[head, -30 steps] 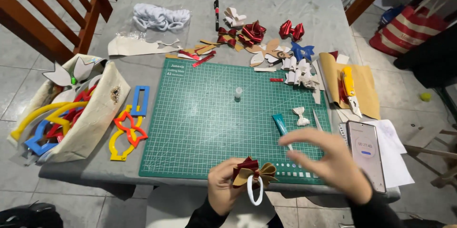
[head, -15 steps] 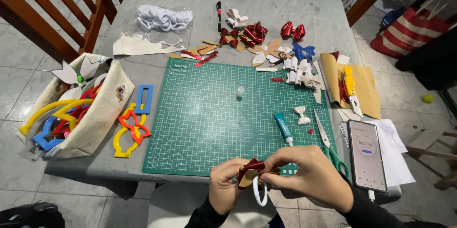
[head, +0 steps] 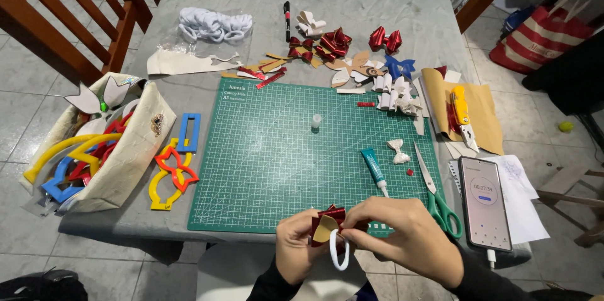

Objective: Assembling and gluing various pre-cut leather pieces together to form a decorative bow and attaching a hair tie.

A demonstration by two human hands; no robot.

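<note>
At the near edge of the green cutting mat (head: pixel 264 156), my left hand (head: pixel 294 247) grips a red and gold bow (head: pixel 327 222) with a white elastic loop (head: pixel 338 250) hanging below it. My right hand (head: pixel 402 238) presses its fingertips onto the right side of the same bow. A teal glue tube (head: pixel 375 167) lies on the mat just above my right hand, and green-handled scissors (head: pixel 437 197) lie to its right. A small white bow (head: pixel 397 150) rests on the mat.
A phone (head: pixel 483 195) lies right of the scissors on white paper. A yellow utility knife (head: pixel 463 115) sits on brown paper. Finished red, blue and white bows (head: pixel 352 55) spread beyond the mat. A cloth bag (head: pixel 119 150) of coloured templates sits left; wooden chair (head: pixel 69 18) far left.
My right hand came down from above the mat's right side and closed onto the bow held by my left hand. The bow has stayed near the mat's front edge.
</note>
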